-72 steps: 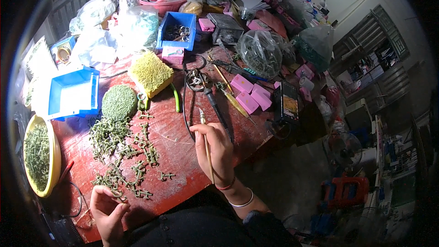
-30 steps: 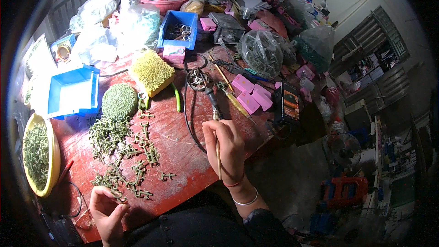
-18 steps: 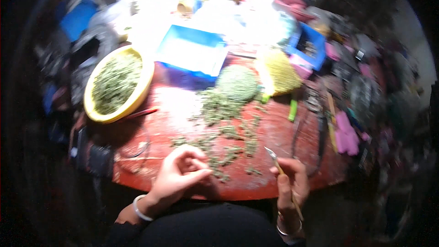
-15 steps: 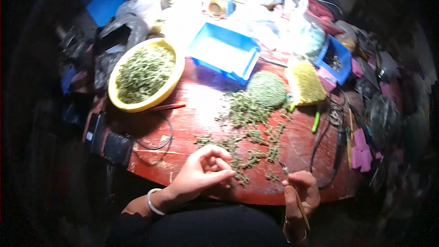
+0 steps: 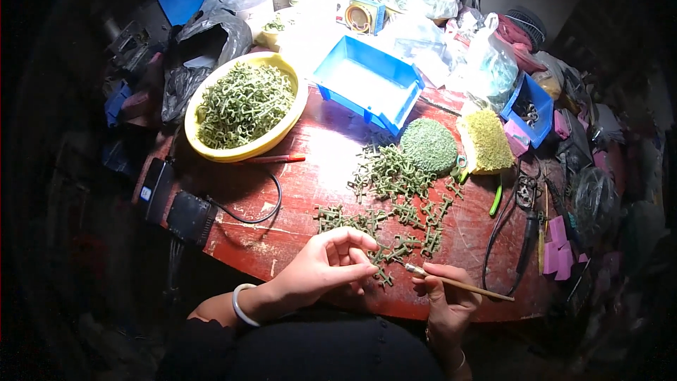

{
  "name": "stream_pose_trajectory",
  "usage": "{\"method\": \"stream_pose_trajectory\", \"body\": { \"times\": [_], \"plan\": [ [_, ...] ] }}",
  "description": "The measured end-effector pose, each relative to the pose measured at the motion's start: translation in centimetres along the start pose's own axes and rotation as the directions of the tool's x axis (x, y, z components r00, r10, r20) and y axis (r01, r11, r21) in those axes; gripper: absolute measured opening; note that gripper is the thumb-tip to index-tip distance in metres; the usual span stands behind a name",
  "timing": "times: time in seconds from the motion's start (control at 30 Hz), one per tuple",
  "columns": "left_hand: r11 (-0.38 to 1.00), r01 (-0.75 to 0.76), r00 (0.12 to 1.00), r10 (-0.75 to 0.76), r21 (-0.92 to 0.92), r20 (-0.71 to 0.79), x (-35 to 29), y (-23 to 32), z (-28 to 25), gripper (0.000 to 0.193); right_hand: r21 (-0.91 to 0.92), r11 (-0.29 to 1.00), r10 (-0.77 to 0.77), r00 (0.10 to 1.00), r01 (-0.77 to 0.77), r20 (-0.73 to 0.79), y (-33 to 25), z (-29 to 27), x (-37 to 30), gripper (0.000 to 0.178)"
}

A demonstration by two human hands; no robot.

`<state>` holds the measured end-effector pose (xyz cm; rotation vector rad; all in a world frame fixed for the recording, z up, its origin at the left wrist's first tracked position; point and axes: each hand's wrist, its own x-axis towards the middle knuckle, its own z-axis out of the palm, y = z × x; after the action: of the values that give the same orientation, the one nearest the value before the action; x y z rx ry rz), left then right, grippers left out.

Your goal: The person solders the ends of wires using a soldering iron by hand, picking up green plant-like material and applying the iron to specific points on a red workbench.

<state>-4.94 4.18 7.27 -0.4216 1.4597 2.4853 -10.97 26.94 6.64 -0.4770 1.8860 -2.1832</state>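
My right hand (image 5: 451,301) grips a thin tool with a wooden handle (image 5: 469,286) and a metal tip; the tip points left, toward my other hand. My left hand (image 5: 331,262) has its fingers curled and its thumb drawn in. Whatever it may pinch is too small or hidden to make out. A pale bangle circles that wrist. Just beyond both hands, small green twig-shaped pieces (image 5: 395,171) lie scattered and heaped on the red table (image 5: 310,187). Beside the heap are a round green textured pad (image 5: 429,145) and a yellow textured block (image 5: 486,142).
A yellow basin (image 5: 300,109) full of similar green pieces stands at left, near a red pen (image 5: 278,159). A blue bin (image 5: 367,85) sits mid-back, a smaller blue bin (image 5: 534,116) at right. Cables, a black adapter (image 5: 190,216) and pink blocks (image 5: 557,250) line the edges.
The tool in my right hand has swung from steep to nearly level, its tip now nearer my left hand. The whole view has shifted, so the table's things appear further right.
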Motion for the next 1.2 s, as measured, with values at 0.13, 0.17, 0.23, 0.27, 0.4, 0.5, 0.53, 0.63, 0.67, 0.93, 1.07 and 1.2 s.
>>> {"method": "stream_pose_trajectory", "body": {
  "times": [0.13,0.17,0.23,0.27,0.4,0.5,0.53,0.63,0.67,0.93,1.07,1.2],
  "plan": [
    [1.0,0.003,1.0,-0.003,-0.007,0.005,-0.1,0.0,0.0,0.029,-0.081,0.996,-0.029,0.999,0.03,0.014,0.2,0.2,0.3,0.016],
    [1.0,0.012,1.0,-0.012,-0.018,0.005,0.0,-0.1,-0.1,0.029,-0.083,0.995,-0.049,0.998,0.052,0.033,0.3,0.1,0.3,0.016],
    [0.999,0.022,1.0,-0.022,-0.031,0.004,0.0,-0.2,-0.2,0.029,-0.128,0.989,-0.069,0.995,0.078,0.067,0.3,0.1,0.5,0.016],
    [0.998,0.037,0.999,-0.036,-0.053,0.013,0.0,-0.1,-0.1,0.028,-0.171,0.979,-0.093,0.991,0.109,0.098,0.3,0.0,0.5,0.017],
    [0.992,0.078,0.997,-0.074,-0.099,0.037,0.2,-0.5,-0.3,0.031,-0.25,0.948,-0.194,0.98,0.195,0.029,0.7,0.0,0.2,0.017],
    [0.987,0.085,0.996,-0.078,-0.14,0.052,0.2,-0.5,-0.4,0.033,-0.251,0.938,-0.214,0.968,0.241,0.128,0.1,-0.4,0.2,0.016],
    [0.986,0.085,0.996,-0.078,-0.14,0.052,0.2,-0.5,-0.4,0.033,-0.251,0.938,-0.214,0.968,0.24,0.129,0.0,-0.4,0.3,0.016],
    [0.977,0.114,0.992,-0.102,-0.179,0.07,0.2,-0.6,-0.7,0.034,-0.291,0.912,-0.253,0.955,0.29,0.156,0.1,-0.2,0.4,0.016],
    [0.962,0.151,0.988,-0.137,-0.226,0.077,0.3,-0.6,-0.7,0.035,-0.309,0.909,-0.258,0.96,0.28,0.112,0.3,-0.2,0.3,0.017],
    [0.902,0.247,0.968,-0.218,-0.353,0.123,0.5,-0.7,-1.1,0.037,-0.363,0.867,-0.317,0.94,0.342,0.129,-0.3,0.3,0.8,0.016],
    [0.896,0.258,0.966,-0.235,-0.362,0.108,0.5,-0.7,-1.2,0.036,-0.354,0.871,-0.309,0.94,0.341,0.145,-0.2,0.1,0.6,0.016],
    [0.893,0.252,0.968,-0.228,-0.372,0.108,0.5,-0.6,-1.2,0.035,-0.324,0.857,-0.339,0.912,0.401,0.232,-0.5,0.3,1.0,0.016]
  ]
}}
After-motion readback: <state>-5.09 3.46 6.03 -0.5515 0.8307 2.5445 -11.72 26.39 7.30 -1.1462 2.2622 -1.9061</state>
